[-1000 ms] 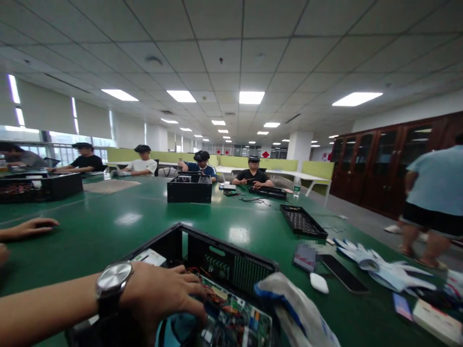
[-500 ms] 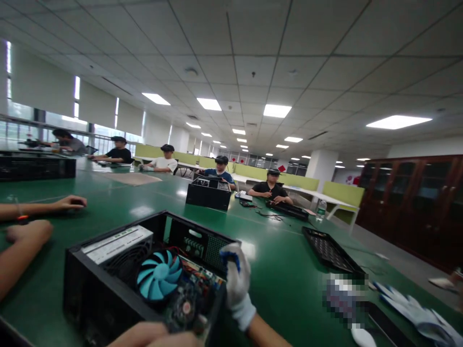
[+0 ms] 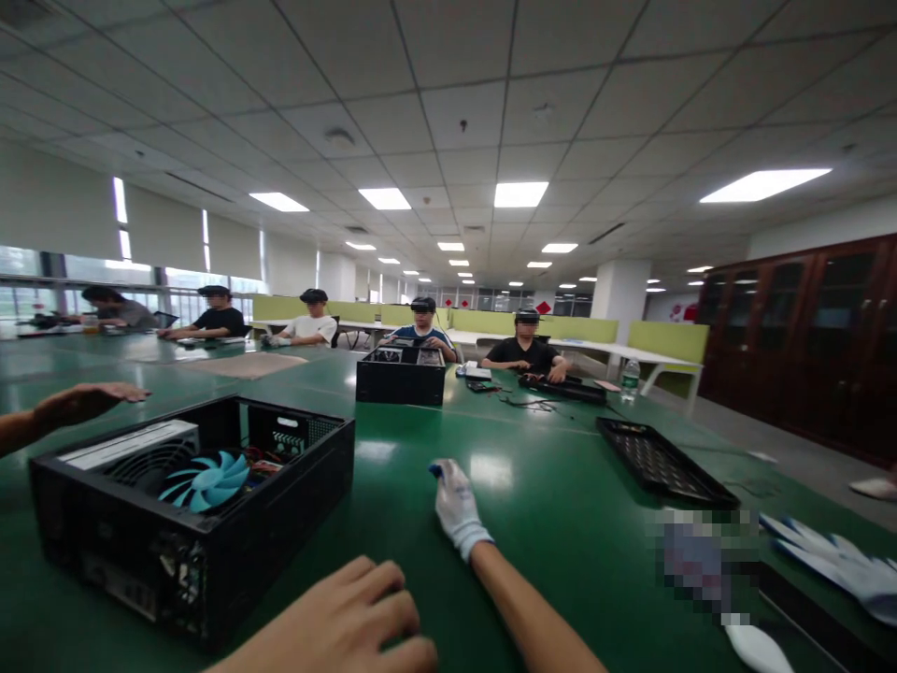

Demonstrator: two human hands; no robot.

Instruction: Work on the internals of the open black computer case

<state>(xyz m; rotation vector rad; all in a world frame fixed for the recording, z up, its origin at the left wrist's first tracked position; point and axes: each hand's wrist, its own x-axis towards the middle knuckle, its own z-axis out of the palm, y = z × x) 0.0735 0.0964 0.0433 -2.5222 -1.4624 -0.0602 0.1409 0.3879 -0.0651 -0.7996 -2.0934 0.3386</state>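
Note:
An open black computer case (image 3: 210,551) with a blue fan (image 3: 203,479) inside stands on the green table (image 3: 553,523) at the left. My left hand (image 3: 336,622) is bare and lies low at the bottom edge, fingers apart, just right of the case's near corner and holding nothing. My right hand (image 3: 455,505) wears a white glove with a blue fingertip. It stretches forward flat over the table, right of the case and apart from it, and is empty.
Another person's bare hand (image 3: 84,402) reaches in from the left behind the case. A black mesh tray (image 3: 659,463), white gloves (image 3: 833,565) and a small white object (image 3: 757,645) lie at the right. A second black case (image 3: 399,374) and several seated people are across the table.
My left hand has come out of the case and dropped to the bottom edge. My gloved right hand has left the case's edge and reached onto the table. The case now appears further left.

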